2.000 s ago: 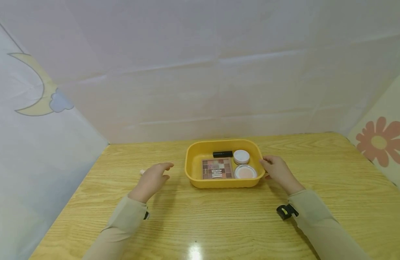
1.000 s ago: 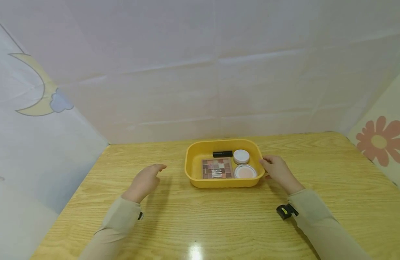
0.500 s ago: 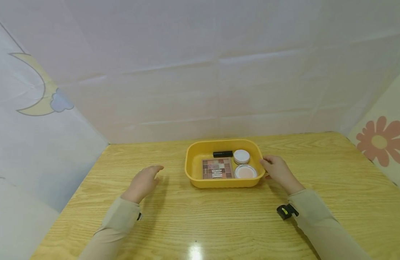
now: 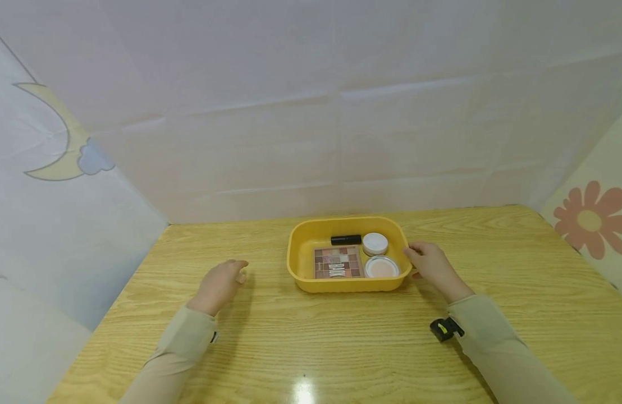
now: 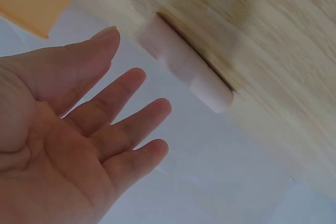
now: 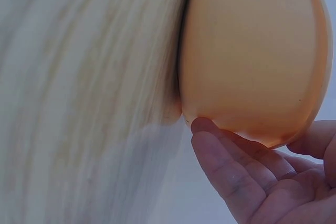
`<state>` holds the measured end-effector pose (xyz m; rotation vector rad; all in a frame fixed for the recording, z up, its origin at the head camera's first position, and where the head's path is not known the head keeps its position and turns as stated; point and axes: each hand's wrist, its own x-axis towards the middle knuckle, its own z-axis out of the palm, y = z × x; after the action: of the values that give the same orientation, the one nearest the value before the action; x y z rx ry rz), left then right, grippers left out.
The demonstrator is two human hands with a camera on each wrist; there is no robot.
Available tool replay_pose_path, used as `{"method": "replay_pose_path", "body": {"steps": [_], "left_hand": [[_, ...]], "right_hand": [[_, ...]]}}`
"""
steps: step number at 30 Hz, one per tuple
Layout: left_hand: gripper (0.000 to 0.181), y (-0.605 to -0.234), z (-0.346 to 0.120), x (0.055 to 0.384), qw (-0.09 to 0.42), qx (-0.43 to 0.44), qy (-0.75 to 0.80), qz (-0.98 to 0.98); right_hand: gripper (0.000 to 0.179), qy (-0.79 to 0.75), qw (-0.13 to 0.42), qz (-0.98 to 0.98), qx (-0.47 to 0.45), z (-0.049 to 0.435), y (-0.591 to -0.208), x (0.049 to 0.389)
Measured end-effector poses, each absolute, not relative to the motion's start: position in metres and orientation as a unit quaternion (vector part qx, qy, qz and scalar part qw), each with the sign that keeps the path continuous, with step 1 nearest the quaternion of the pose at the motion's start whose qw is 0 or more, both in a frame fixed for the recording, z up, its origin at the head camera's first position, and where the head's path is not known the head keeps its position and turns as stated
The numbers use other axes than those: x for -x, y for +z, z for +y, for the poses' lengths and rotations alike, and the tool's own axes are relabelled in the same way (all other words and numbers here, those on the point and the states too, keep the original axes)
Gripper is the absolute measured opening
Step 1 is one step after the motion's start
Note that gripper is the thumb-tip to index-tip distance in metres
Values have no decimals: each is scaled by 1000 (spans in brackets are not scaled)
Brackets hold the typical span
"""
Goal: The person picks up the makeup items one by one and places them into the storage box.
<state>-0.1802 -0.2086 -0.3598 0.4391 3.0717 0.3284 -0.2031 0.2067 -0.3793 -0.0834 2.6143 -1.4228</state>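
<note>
My left hand (image 4: 217, 287) hovers over the table at the left, fingers relaxed and slightly bent, holding nothing. Just beyond its fingertips in the left wrist view lies a pale pink cylindrical tube (image 5: 186, 64); the head view hides it behind the hand. With thumb at the rim and fingers against the outer wall, my right hand (image 4: 433, 270) holds the right end of a yellow tray (image 4: 351, 285). Inside the tray are an eyeshadow palette (image 4: 337, 262), a black tube (image 4: 346, 239), a white-lidded round jar (image 4: 375, 242) and a round compact (image 4: 382, 267).
The wooden table (image 4: 311, 342) carries the tray near its back edge. A pale cloth backdrop (image 4: 311, 112) rises directly behind, with printed cloth on both sides. A black wrist device (image 4: 444, 329) sits at my right cuff.
My left hand has drawn back left from the tray side, covering the small pale thing seen beside it two seconds ago. The right hand and tray have stayed put.
</note>
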Motion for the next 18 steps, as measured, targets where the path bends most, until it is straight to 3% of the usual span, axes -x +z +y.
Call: {"method": "replay_pose_path", "body": {"steps": [18], "left_hand": [[40,-376,-222,195,54,-104,102,988]], "right_hand": [[44,-479,87,873,25,207,-380,204]]}}
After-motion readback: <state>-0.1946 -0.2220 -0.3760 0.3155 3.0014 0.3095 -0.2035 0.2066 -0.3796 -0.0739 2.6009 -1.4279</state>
